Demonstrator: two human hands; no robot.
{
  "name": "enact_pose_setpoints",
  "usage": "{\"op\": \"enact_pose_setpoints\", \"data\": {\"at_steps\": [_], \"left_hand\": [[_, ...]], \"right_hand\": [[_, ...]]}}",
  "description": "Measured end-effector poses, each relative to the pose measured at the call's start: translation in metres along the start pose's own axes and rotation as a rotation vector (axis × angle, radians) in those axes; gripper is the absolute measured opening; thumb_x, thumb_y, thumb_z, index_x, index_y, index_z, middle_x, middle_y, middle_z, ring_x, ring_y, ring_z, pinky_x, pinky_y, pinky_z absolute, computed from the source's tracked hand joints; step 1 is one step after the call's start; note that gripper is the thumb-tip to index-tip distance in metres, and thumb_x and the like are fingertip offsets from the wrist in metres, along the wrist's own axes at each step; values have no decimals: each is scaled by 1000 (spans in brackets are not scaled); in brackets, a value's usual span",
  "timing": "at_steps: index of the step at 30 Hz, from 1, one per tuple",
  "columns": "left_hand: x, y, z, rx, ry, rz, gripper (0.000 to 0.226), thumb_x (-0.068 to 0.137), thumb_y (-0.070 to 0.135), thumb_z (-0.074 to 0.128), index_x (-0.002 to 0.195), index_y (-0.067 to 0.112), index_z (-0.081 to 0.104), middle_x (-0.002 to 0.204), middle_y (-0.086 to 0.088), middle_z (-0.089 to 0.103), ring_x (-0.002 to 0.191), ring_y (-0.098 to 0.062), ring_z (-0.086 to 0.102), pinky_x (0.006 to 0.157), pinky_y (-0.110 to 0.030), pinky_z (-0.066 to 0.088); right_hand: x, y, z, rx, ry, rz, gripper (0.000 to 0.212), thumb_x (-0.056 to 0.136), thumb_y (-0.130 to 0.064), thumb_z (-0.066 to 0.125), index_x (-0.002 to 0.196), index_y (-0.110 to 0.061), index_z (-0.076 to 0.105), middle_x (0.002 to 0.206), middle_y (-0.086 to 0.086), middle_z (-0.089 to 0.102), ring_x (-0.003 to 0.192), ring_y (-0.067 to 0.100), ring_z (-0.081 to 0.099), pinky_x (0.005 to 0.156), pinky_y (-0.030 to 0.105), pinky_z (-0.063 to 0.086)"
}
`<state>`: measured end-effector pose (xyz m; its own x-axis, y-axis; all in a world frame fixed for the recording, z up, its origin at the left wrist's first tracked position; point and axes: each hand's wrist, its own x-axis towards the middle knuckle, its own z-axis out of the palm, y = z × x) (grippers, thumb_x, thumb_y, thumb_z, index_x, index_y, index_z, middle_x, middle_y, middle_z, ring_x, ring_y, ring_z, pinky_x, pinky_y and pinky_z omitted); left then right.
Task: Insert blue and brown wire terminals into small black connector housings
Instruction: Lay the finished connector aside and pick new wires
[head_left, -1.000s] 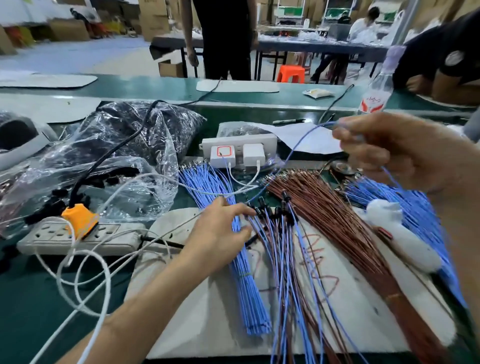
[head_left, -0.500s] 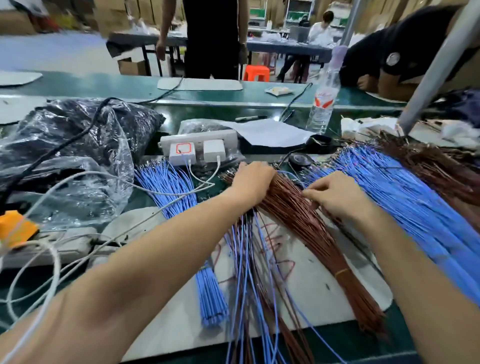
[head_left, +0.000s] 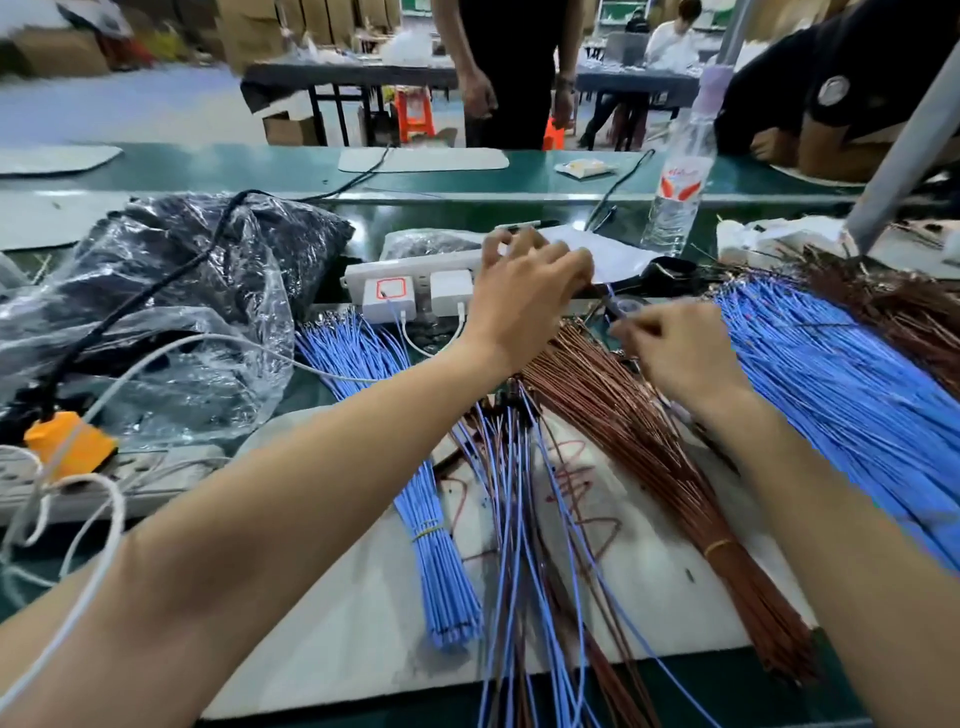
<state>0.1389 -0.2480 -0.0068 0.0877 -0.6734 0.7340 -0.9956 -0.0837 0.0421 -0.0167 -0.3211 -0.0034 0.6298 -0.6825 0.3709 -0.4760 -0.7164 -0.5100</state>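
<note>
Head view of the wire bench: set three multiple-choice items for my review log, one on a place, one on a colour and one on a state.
1. Where does the banded brown wire bundle lie?
A. Left of the small tied blue bundle
B. Between the loose mixed wires and the wide blue wire fan
C. Inside the clear plastic bag

2. What colour is the plug in the power strip at the left?
A. Orange
B. Green
C. Red

3. How is the water bottle placed?
A. On its side
B. Upright
C. Held in a hand

Answers:
1. B: the mixed wires lie to its left and the blue fan to its right.
2. A: the plug's body is plainly orange.
3. B: it stands cap up, and neither hand is on it.
</note>
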Motion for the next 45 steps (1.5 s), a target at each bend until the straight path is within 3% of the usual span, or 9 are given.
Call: {"op": "enact_pose_setpoints", "data": {"at_steps": [4,7,13,20,24,30,34,38,45], "left_hand": [[6,10,-20,-277,276,-291,52,90,15,60,140,11,44,150,-13,34,138,-29,30,115,-37,19],[-9,37,-37,-824,89,-440,70,96,31,51,152,11,14,156,-12,23,143,-22,24,117,-44,22],[-49,32,-63,-1091,-107,-662,32,97,12,54,128,7,57,80,3,67,77,-7,64,76,-20,53],[-91,23,-90,-1695,-354,-1093,29,101,33,38,119,20,58,86,-5,72,53,-12,61,49,-21,51],[-122,-2,-107,-1453,-336,-1139,33,94,35,47,118,17,61,74,-2,69,41,-6,39,39,-14,29],[-139,-4,-111,-1179,-186,-1075,23,100,10,43,101,13,65,76,3,70,46,-5,44,44,-17,33],[-119,3,-102,-1215,58,-1024,9,101,8,42,95,11,48,69,0,70,44,-9,46,43,-18,37],[-115,-1,-110,-1114,144,-1046,11,101,8,43,92,11,49,71,-3,71,48,-11,50,46,-20,40],[-169,-78,-159,110,-71,-1096,20,88,2,55,80,17,66,82,1,64,64,-6,52,57,-13,32]], "right_hand": [[26,-36,-33,307,371,-69,20,94,-18,60,94,-3,74,60,0,60,41,0,54,48,18,48],[46,-68,-60,689,549,-115,18,92,-19,60,78,-15,69,58,-6,61,46,8,61,50,29,52],[47,-87,-19,1135,350,139,16,95,-10,59,83,-5,68,51,-4,58,42,6,54,46,19,47],[14,-62,39,1369,290,389,18,95,-11,57,81,-9,68,52,-5,61,44,5,54,47,14,46],[5,-50,53,1418,297,444,17,96,-12,56,82,-9,67,51,-6,62,46,4,56,46,13,46],[-1,-54,62,1507,3,551,34,80,-37,64,88,-4,67,62,0,65,50,3,57,48,12,48],[-20,-75,74,1418,-319,463,27,67,-21,67,85,-2,69,65,3,66,48,4,56,46,11,47],[-23,-76,72,1530,-263,487,19,75,-17,62,86,-3,68,67,3,67,46,3,52,42,10,42],[-14,-54,71,1651,-67,624,20,97,-24,48,87,-12,61,65,-2,60,42,0,49,39,8,39]]}}
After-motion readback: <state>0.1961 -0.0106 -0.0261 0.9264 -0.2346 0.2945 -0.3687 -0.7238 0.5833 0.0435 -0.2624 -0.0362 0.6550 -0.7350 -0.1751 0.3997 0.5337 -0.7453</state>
